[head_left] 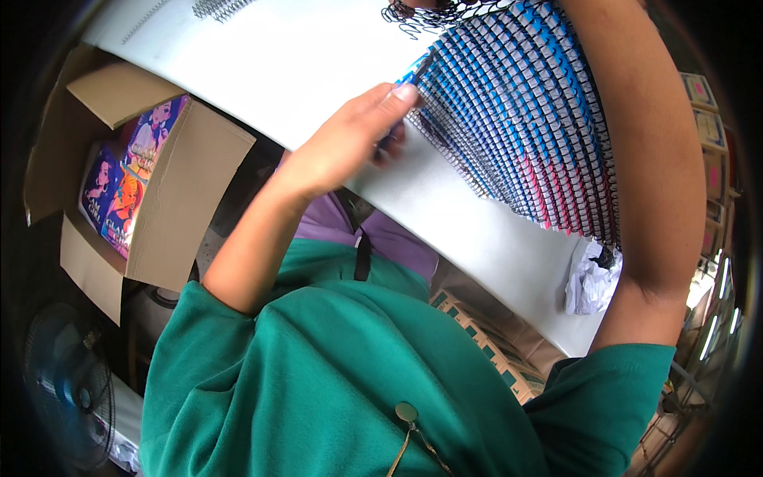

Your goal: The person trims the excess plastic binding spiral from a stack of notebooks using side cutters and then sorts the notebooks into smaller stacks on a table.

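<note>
My left hand [377, 119] is closed around blue-handled pliers [410, 77], whose dark tip touches or nearly touches the near-left edge of a fanned stack of spiral-bound notebooks [509, 119]. Rows of black wire coils run along the stack, over blue, white and some pink edges. My right forearm [648, 159] reaches up past the stack's right side. At the top edge only a sliver of my right hand [425, 3] shows, beside loose black wire coils [445, 16]; its fingers are mostly cut off by the frame.
The white table [262, 71] slopes across the view, with more wire spirals [222, 8] at its far left. Crumpled white paper [590, 282] lies near the right end. An open cardboard box [187, 191] of colourful packs stands left, above a fan [71, 381].
</note>
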Motion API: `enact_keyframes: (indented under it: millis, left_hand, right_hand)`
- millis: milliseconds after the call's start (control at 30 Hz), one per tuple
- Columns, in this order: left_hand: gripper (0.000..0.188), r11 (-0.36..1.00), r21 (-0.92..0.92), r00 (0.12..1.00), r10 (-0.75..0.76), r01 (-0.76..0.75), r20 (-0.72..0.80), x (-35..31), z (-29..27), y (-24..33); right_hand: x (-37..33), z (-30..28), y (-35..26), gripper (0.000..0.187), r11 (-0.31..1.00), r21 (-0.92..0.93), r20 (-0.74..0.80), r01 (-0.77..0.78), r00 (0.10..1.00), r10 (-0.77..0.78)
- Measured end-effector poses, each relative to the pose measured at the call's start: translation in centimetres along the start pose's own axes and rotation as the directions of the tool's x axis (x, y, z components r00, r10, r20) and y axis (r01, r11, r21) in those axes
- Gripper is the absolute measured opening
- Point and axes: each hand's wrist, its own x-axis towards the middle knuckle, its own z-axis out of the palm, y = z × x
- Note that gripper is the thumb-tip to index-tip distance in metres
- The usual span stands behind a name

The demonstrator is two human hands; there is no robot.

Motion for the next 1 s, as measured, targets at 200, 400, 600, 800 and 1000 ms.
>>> enact_keyframes:
  millis: [200, 400, 600, 800, 1000]
  left_hand:
    - [0.066, 0.802, -0.550, 0.947, -0.057, 0.231, 0.315, 0.0, -1.2, -0.6]
    - [0.065, 0.949, 0.314, 0.980, 0.095, -0.036, -0.175, -0.2, 0.4, -1.2]
    - [0.067, 0.647, -0.706, 0.908, 0.054, 0.286, 0.416, 0.4, -1.2, -2.8]
    - [0.058, 0.923, 0.384, 0.957, 0.127, -0.018, -0.261, -0.5, 0.9, -2.1]
    - [0.069, 0.622, -0.759, 0.909, 0.181, 0.189, 0.374, 0.5, 0.3, -4.7]
  right_hand:
    - [-0.1, 0.0, -0.1, 0.025, 1.000, 0.015, -0.019, 0.007, 1.000, -0.007]
    - [-0.3, 0.2, -0.4, 0.025, 0.999, 0.030, -0.013, -0.012, 1.000, 0.013]
    - [-0.1, -0.1, -0.3, 0.026, 0.995, -0.102, -0.002, -0.007, 1.000, 0.007]
    - [-1.3, -0.1, -1.5, 0.028, 0.993, -0.055, -0.063, -0.104, 0.993, 0.100]
    - [-1.3, -0.1, -1.3, 0.030, 0.992, -0.097, -0.066, -0.075, 0.995, 0.069]
